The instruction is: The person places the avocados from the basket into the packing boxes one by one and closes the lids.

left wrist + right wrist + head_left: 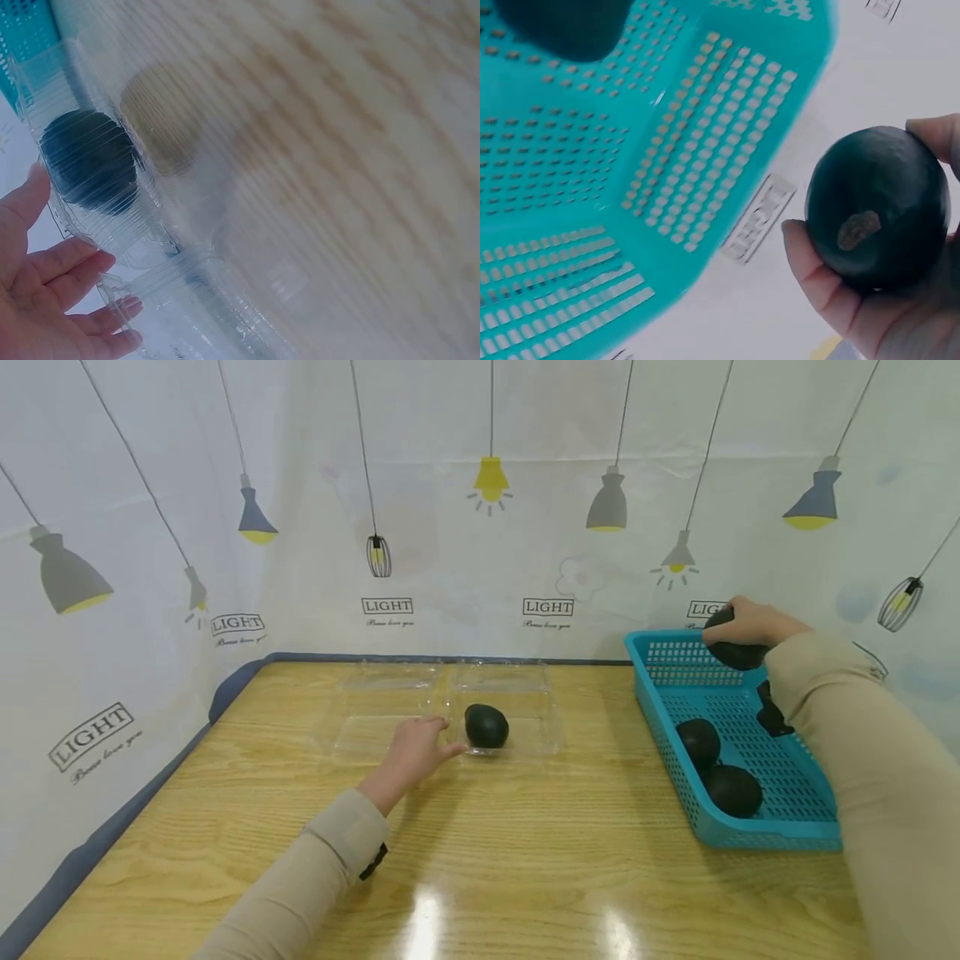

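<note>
In the head view, my right hand (757, 622) grips a dark avocado (735, 653) over the far end of a blue-green basket (678, 777). The right wrist view shows the fingers and thumb curled round this avocado (881, 206), its brown stem scar facing the camera. Another avocado (486, 727) sits in the right one of two clear plastic containers (536, 731), which stand side by side on the table. My left hand (416, 747) is at the near edge of the containers, fingers spread and fairly straight. Its fingertips (131, 306) overlap the clear plastic in the left wrist view.
Two more avocados (735, 791) lie against the left side of the basket. The left clear container (367, 735) is see-through over the wooden table (525, 860). Behind the table hangs a white sheet (450, 577) printed with lamps.
</note>
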Available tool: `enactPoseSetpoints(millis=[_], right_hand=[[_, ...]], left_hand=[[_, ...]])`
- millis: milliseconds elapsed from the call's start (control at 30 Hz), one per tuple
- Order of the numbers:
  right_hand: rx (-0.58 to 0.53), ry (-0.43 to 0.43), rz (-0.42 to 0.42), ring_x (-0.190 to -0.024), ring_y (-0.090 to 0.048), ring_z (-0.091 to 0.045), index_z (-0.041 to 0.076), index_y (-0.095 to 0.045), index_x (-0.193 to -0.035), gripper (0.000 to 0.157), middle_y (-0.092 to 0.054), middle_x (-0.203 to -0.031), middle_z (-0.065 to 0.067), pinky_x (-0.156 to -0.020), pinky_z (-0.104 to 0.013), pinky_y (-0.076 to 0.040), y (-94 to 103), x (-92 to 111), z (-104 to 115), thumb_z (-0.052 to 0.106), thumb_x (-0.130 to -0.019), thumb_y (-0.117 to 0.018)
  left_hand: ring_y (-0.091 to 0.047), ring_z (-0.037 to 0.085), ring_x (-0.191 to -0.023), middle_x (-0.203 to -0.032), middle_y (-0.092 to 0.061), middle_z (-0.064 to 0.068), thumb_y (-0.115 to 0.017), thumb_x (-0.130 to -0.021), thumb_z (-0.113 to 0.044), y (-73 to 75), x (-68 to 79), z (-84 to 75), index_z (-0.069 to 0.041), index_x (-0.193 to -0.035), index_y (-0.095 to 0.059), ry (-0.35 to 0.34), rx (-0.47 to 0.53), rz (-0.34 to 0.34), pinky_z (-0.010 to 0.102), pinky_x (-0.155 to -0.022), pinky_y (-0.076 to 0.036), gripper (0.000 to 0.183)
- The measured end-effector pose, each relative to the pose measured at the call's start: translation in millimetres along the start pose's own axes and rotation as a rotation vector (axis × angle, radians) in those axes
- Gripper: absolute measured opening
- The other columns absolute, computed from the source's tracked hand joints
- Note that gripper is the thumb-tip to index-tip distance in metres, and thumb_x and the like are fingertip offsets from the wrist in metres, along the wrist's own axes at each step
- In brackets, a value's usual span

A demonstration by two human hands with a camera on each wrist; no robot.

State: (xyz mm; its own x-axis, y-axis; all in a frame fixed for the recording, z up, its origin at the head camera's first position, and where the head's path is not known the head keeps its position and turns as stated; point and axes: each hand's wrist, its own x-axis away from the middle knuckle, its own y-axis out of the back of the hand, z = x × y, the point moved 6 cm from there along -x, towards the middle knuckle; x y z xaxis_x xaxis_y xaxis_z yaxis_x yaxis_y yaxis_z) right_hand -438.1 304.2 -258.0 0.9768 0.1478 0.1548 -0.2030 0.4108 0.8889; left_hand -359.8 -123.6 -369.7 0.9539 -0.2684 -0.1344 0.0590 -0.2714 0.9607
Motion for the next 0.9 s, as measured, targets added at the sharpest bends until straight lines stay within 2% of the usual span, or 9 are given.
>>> enactPoseSetpoints(millis=[200,400,667,900], right_hand=[[-0.046,0.009,-0.023,-0.088,-0.049,-0.041,-0.012,-0.018,-0.131,0.073,-0.035,-0.113,-0.037,-0.06,-0.043,-0.052,-1.0,-6.7,36.1,0.037,-0.087,-0.051],[-0.086,0.038,-0.034,-0.091,-0.047,-0.041,-0.008,-0.019,-0.133,0.073,-0.034,-0.117,-0.035,-0.063,-0.043,-0.051,-10.8,-15.1,69.5,0.038,-0.086,-0.051],[-0.137,0.036,-0.033,-0.097,-0.048,-0.04,-0.002,-0.02,-0.138,0.073,-0.036,-0.122,-0.033,-0.068,-0.044,-0.052,-38.0,-24.4,105.5,0.04,-0.087,-0.051],[-0.177,0.094,0.053,-0.097,-0.051,-0.037,0.0,-0.026,-0.135,0.065,-0.039,-0.121,-0.028,-0.066,-0.042,-0.053,-70.4,-26.9,135.2,0.035,-0.087,-0.052]], left_hand=[[-0.056,0.034,-0.107,-0.121,-0.06,0.015,-0.061,-0.085,-0.044,3.2,-0.9,-1.4,-0.001,-0.119,-0.059,-0.002,-0.019,0.0,0.046,-0.097,-0.04,0.055],[-0.055,0.034,-0.109,-0.121,-0.059,0.015,-0.062,-0.085,-0.043,3.9,-1.4,-2.6,0.0,-0.119,-0.059,-0.001,0.002,0.007,0.047,-0.098,-0.039,0.055],[-0.054,0.035,-0.11,-0.12,-0.06,0.016,-0.062,-0.085,-0.042,4.0,-2.1,-2.3,0.0,-0.12,-0.058,0.025,0.025,0.034,0.048,-0.099,-0.038,0.055],[-0.054,0.035,-0.11,-0.121,-0.059,0.016,-0.062,-0.085,-0.042,4.7,-2.6,-2.5,0.0,-0.121,-0.058,0.035,0.024,0.056,0.048,-0.098,-0.04,0.055]])
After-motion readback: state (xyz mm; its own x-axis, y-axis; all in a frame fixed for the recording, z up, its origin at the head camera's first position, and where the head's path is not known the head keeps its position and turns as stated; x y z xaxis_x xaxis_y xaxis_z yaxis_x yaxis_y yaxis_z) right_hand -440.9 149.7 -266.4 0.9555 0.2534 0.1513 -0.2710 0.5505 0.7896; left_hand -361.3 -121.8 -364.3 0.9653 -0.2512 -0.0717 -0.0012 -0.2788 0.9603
